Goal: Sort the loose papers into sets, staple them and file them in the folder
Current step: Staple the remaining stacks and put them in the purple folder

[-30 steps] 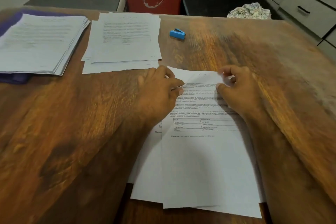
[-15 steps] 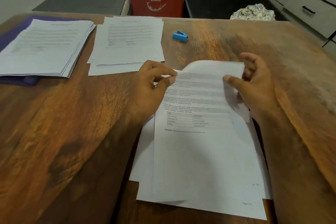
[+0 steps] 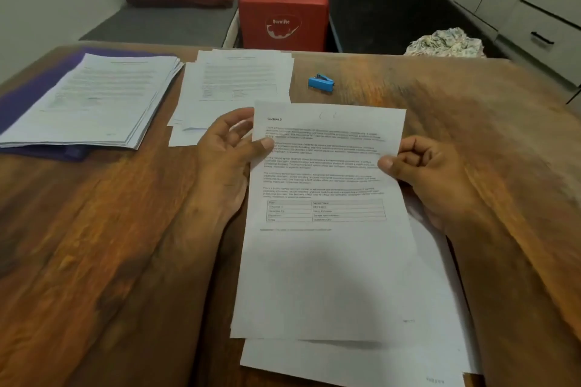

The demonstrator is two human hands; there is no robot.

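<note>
The printed sheet, which was curling up off the pile half a second ago, is now raised flat and faces the camera. It is headed "Section 5" and carries paragraphs of text above a small table. The left hand pinches its left edge, thumb on the front and fingers behind the paper. The right hand pinches the right edge the same way, thumb on the front and fingers curled behind.

Below the fingers, the sheet's lower edge overlaps the loose pile of papers lying on the wooden table. Just beyond the left fingers lies a fanned stack of papers. Further left of them, a thicker stack rests on a purple folder. Beyond the sheet's top edge, between the two hands' lines, sits a small blue stapler, apart from the paper.

Past the table stand a red case and a crumpled cloth.
</note>
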